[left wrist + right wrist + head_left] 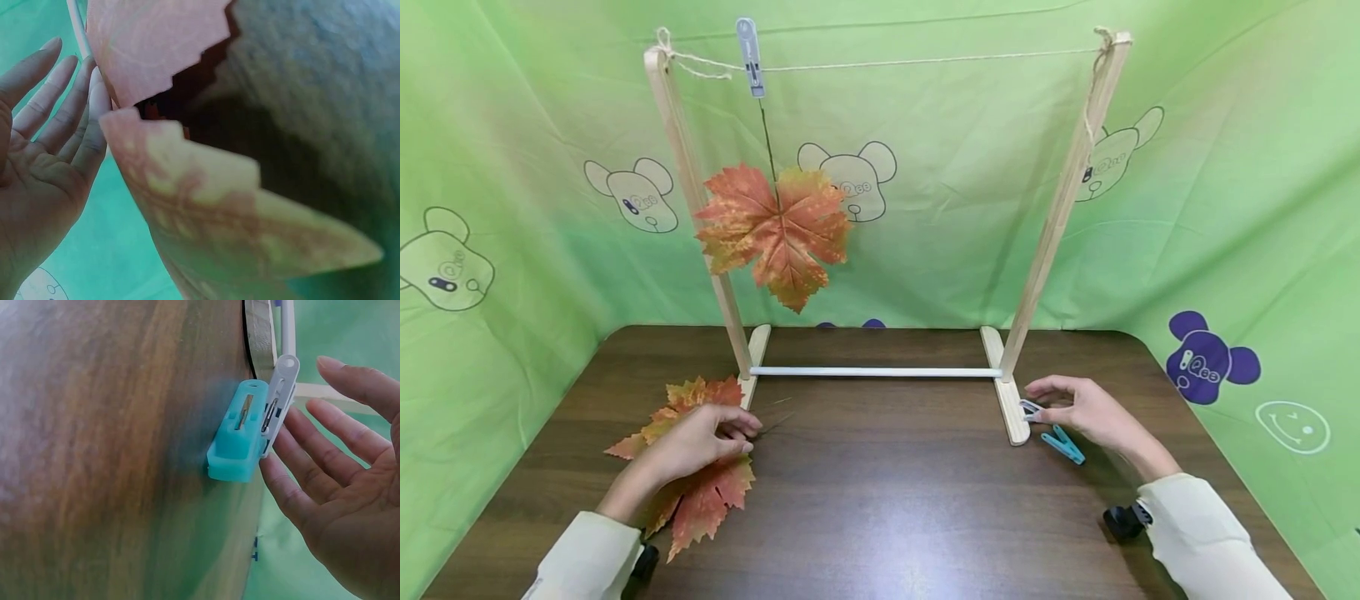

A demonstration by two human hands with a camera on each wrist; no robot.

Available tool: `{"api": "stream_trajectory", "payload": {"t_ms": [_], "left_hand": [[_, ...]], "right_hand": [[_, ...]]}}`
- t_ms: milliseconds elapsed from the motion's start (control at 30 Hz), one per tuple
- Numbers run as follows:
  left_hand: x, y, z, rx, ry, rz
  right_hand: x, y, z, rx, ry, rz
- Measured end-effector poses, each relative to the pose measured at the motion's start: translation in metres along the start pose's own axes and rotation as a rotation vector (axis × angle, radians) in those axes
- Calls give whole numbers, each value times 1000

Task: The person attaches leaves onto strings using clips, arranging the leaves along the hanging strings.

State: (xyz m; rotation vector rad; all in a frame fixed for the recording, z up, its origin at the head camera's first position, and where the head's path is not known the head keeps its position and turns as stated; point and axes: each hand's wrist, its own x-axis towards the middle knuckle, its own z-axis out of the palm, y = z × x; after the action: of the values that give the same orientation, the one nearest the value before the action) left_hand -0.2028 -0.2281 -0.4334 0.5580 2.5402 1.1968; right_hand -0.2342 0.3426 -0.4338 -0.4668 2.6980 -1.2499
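Observation:
My left hand (711, 437) hovers over orange-and-yellow artificial maple leaves, its fingers loosely bent near their thin stems. One leaf (711, 508) spreads in front of that hand, and another leaf (685, 400) lies behind it. Close up, the left wrist view has leaf edges beside the loose fingers (53, 119). On the right, my right hand (1086, 412) is at a pale grey clothespin (281, 400) with fingers spread and slightly bent, fingertips right at its side. A turquoise clothespin (1063, 445) lies on the table just in front of it.
A wooden frame with two posts (1060, 208) and a white crossbar (876, 372) stands across the table (880, 483). From its string (925, 62), a grey clothespin (750, 58) suspends a maple leaf (778, 233) by the stem. Green printed cloth (940, 208) surrounds the table.

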Motion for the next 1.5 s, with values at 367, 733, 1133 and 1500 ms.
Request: {"api": "stream_trajectory", "payload": {"t_ms": [367,733,1133,1500], "left_hand": [[3,2,1,-17,-21,-8],[3,2,0,27,38,-11],[6,3,3,46,0,-11],[10,2,6,38,-29,0]], "right_hand": [[0,1,3,75,-37,50],[0,1,3,42,-34,52],[1,2,5,49,-44,44],[3,0,10,-58,-32,4]]}}
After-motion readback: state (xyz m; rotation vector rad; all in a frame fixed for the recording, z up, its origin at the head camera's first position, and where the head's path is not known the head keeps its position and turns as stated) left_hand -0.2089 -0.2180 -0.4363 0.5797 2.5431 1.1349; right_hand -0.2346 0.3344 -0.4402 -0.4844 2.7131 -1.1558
